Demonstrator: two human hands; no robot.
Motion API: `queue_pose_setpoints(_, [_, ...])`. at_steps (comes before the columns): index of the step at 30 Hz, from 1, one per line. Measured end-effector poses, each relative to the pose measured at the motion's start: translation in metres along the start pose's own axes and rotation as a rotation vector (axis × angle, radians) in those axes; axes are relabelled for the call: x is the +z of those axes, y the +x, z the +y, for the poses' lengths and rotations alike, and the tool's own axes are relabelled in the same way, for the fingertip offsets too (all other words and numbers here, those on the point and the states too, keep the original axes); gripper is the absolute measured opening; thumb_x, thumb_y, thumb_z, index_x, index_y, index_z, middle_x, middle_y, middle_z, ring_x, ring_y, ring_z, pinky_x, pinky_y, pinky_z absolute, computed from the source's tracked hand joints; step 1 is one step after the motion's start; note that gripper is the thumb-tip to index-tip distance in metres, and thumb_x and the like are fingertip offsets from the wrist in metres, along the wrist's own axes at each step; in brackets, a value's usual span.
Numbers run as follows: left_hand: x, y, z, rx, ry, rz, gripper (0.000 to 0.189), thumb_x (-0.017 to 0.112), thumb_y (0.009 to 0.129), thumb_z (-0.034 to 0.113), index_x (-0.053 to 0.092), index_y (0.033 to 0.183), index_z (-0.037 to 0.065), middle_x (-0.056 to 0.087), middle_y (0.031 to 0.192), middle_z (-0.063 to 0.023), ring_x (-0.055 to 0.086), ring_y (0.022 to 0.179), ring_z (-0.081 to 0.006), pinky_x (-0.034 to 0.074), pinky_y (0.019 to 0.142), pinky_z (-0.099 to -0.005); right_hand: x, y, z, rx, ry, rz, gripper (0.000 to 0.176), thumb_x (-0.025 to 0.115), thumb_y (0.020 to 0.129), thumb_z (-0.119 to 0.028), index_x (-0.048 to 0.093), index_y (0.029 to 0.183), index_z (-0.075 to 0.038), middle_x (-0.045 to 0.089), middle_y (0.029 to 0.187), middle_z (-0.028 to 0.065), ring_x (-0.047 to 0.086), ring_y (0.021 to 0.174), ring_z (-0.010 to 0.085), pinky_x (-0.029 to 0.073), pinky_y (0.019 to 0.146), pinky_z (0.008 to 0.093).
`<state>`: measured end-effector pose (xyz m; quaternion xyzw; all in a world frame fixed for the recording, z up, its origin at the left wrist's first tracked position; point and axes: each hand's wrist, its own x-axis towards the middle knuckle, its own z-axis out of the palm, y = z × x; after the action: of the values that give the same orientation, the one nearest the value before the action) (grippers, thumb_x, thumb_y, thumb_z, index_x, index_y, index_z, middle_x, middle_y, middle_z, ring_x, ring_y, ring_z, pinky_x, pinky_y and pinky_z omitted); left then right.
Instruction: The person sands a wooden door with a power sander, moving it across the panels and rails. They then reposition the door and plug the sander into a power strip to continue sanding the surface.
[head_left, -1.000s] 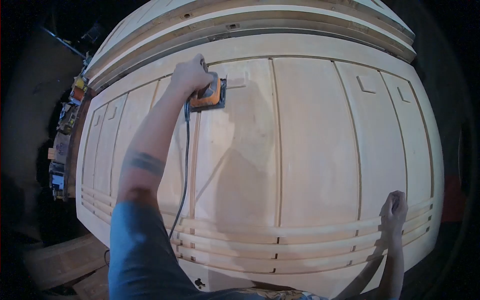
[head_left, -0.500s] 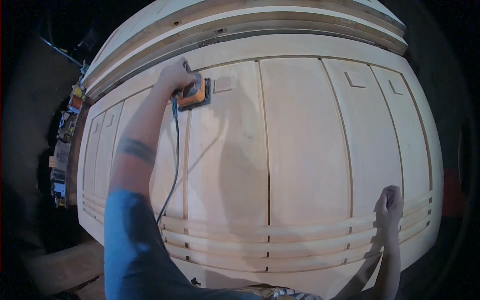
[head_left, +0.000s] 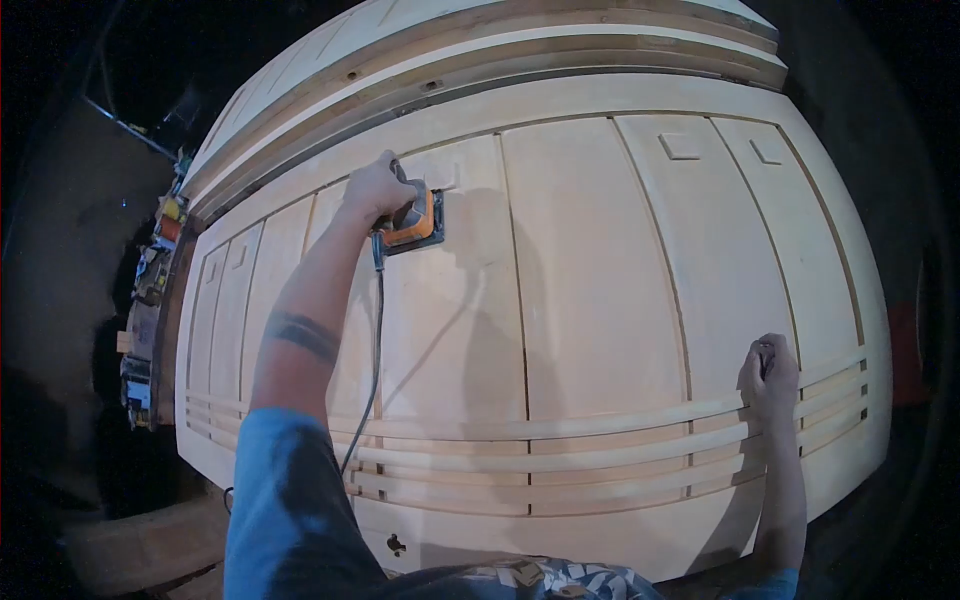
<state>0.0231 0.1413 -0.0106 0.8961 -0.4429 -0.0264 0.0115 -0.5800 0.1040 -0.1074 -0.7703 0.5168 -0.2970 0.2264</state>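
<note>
My left hand is wrapped round the grip of an orange and black electric sander. The sander's pad lies against a pale wooden door panel, just below a small raised square block. From its near end a dark power cord runs down across the wood towards me. Over at the right, my right hand is closed and rests by the horizontal slats. Whatever its curled fingers may hold is hidden.
Behind the panel stand more pale wooden panels with stacked edges. A cluttered bench or shelf with several small items is at the left. Narrow grooves divide the panel, and raised square blocks sit near its far edge.
The sander in my left hand has moved right and nearer to me, from beside the square block to just below it. The view has shifted slightly; my right hand stays by the slats.
</note>
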Motion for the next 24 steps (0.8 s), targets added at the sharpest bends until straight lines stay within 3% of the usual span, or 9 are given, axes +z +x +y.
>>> queue_pose_setpoints(4, [-0.003,-0.001,-0.004,-0.054,-0.025,-0.068,0.061,0.074,0.070,0.042,0.059,0.119,0.009,0.070,0.108,-0.0167,0.068,0.102,-0.0335,0.053,0.089,-0.0398,-0.002,0.001,0.004,0.027,-0.043,-0.005,0.012,0.059,0.088,0.002,0.055,0.099,-0.003,0.059,0.071,0.0082,0.058,0.064,0.0173,0.046,0.061,0.0316])
queue_pose_setpoints(8, [0.000,0.000,0.002,0.005,0.009,0.004,0.063,0.074,0.070,0.044,0.059,0.119,0.008,0.070,0.107,-0.0174,0.068,0.101,-0.0333,0.053,0.089,-0.0392,-0.004,0.002,-0.004,0.031,-0.014,-0.011,0.014,0.062,0.087,-0.001,0.057,0.099,-0.003,0.062,0.075,0.0118,0.060,0.063,0.0211,0.047,0.060,0.0335])
queue_pose_setpoints(11, [-0.005,-0.005,0.031,0.007,0.010,-0.035,0.064,0.074,0.069,0.044,0.058,0.120,0.008,0.070,0.108,-0.0187,0.068,0.102,-0.0339,0.053,0.089,-0.0394,-0.001,0.003,0.008,0.055,0.024,-0.033,0.013,0.062,0.087,-0.003,0.057,0.100,-0.003,0.062,0.075,0.0123,0.060,0.064,0.0221,0.047,0.061,0.0346])
queue_pose_setpoints(15, [-0.002,-0.001,0.045,0.015,0.016,-0.014,0.063,0.074,0.069,0.041,0.058,0.120,0.008,0.070,0.108,-0.0189,0.067,0.104,-0.0348,0.052,0.090,-0.0400,0.001,0.001,0.009,-0.006,-0.043,-0.007,0.012,0.058,0.089,0.002,0.054,0.099,-0.002,0.060,0.072,0.0086,0.057,0.063,0.0158,0.045,0.060,0.0302])
queue_pose_setpoints(20, [-0.002,0.003,0.025,-0.004,0.003,-0.044,0.062,0.074,0.069,0.038,0.058,0.120,0.009,0.070,0.110,-0.0177,0.067,0.105,-0.0349,0.052,0.092,-0.0407,0.000,0.002,0.006,0.010,-0.054,-0.001,0.011,0.060,0.088,-0.004,0.057,0.098,-0.003,0.060,0.074,0.0114,0.058,0.063,0.0214,0.046,0.060,0.0336])
queue_pose_setpoints(24, [-0.002,0.001,0.000,-0.028,0.017,-0.045,0.064,0.075,0.069,0.040,0.057,0.122,0.009,0.070,0.112,-0.0178,0.066,0.107,-0.0341,0.052,0.091,-0.0406,-0.002,0.003,-0.005,0.031,-0.036,-0.022,0.009,0.060,0.088,-0.002,0.057,0.096,-0.003,0.059,0.072,0.0101,0.056,0.062,0.0188,0.045,0.059,0.0321])
